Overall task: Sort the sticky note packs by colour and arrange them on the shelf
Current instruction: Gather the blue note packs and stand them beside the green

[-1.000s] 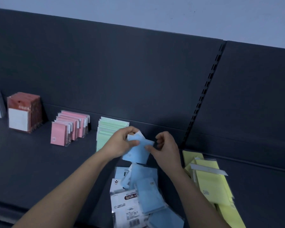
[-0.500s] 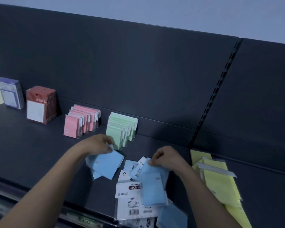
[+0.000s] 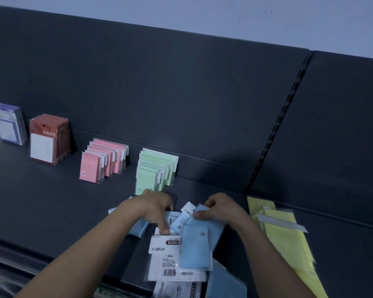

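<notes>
Brought left hand (image 3: pixel 153 208) back in from the left to just before green row (image 3: pixel 155 168), fingertips on blue pile (image 3: pixel 194 248), flat blue pack (image 3: pixel 138 227) under wrist; grip unreadable. Pinched raised blue pack (image 3: pixel 202 219) in right hand (image 3: pixel 223 209), right of green row. Blues gathered, not yet stood up.

open shelf (image 3: pixel 41 201) at left; green row (image 3: pixel 153 171) behind and yellow pile (image 3: pixel 286 239) right hem the blue heap (image 3: pixel 195 248).

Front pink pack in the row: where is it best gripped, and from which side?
Probably pinch the top edge of the front pink pack from above: it stands upright, its front face is free, and the shelf blocks the bottom.
</notes>
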The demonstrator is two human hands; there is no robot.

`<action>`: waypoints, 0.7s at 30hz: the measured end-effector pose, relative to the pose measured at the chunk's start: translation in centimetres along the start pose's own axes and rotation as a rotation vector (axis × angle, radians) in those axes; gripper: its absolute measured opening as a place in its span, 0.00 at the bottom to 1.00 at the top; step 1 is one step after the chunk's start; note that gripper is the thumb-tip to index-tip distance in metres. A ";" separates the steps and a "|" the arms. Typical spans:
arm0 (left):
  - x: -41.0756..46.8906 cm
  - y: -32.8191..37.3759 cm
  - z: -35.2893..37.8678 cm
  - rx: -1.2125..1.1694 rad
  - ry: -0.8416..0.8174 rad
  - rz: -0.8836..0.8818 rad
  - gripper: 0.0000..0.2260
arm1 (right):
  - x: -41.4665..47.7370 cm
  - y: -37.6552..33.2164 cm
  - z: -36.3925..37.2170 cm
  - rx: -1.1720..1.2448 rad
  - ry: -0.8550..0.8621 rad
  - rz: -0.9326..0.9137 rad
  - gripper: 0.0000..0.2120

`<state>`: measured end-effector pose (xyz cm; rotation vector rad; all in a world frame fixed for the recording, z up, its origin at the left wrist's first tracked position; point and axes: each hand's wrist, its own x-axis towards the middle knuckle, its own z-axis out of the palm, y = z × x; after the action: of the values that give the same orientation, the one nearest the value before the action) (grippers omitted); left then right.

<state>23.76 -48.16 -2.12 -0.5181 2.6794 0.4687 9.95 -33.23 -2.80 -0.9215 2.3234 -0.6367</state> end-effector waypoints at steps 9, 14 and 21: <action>0.6 -1.6 -1.4 -0.934 0.299 -0.025 0.04 | -1.1 0.4 -1.9 0.452 0.177 0.012 0.09; 0.6 -1.5 -2.6 -1.084 0.527 -0.025 0.06 | -1.1 0.6 -1.5 0.326 0.052 0.051 0.08; 0.1 1.0 -2.9 -1.270 0.623 0.268 0.09 | -0.6 0.9 -0.9 0.467 0.157 0.069 0.07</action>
<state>22.39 -48.45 0.65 -0.6706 2.6325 2.4618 9.35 -32.00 -2.49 -0.5885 2.1814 -1.1928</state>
